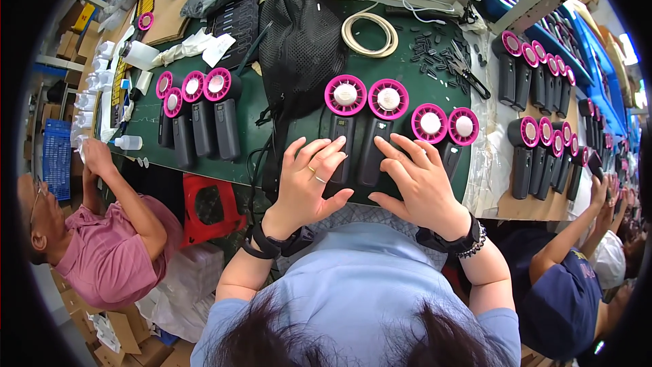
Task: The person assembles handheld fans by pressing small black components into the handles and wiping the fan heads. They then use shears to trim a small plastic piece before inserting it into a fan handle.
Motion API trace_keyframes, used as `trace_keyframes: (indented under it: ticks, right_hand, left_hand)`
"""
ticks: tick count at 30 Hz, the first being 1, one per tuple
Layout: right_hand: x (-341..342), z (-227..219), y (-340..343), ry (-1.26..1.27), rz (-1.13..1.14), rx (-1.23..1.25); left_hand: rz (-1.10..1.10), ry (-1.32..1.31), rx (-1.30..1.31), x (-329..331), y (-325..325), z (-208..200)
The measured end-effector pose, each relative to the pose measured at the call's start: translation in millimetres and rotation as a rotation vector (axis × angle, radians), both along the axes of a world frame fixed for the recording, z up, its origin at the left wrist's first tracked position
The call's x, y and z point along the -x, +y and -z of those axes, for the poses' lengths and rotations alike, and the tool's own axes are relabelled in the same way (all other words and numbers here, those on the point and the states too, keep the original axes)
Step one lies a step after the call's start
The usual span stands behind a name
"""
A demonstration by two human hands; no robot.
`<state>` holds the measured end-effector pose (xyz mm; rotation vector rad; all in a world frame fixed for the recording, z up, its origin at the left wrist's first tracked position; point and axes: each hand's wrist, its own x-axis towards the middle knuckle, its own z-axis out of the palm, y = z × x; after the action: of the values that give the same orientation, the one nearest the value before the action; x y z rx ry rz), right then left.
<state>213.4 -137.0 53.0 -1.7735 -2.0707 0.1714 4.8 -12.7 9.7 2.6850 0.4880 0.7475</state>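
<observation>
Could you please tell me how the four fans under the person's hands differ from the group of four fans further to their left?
The four fans under the hands lie in one row, spaced apart; the left group sits packed tightly together. The left hand and right hand rest on the near ones; nobody touches the left group. Both share pink round heads, black handles and the green mat.
</observation>
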Motion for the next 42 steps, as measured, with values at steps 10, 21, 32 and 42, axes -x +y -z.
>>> trace_keyframes:
  ticks: [10,21,32,42]
  right_hand:
    - [7.7,0.7,1.7,-0.072,0.035,0.009]
    - [21.3,-0.1,-1.7,0.138,0.071,-0.047]
    - [20.9,3.3,2.0,0.009,0.123,-0.036]
    - [25.5,10.0,-0.3,0.266,0.156,-0.134]
  left_hand:
    - [0.024,-0.080,0.060,-0.2,-3.3,1.0]
    - [-0.050,-0.234,0.180,-8.2,-2.6,3.3]
    - [-0.060,-0.285,0.213,-3.5,-9.8,4.3]
    - [-0.114,-0.284,0.245,-6.4,-13.8,8.2]
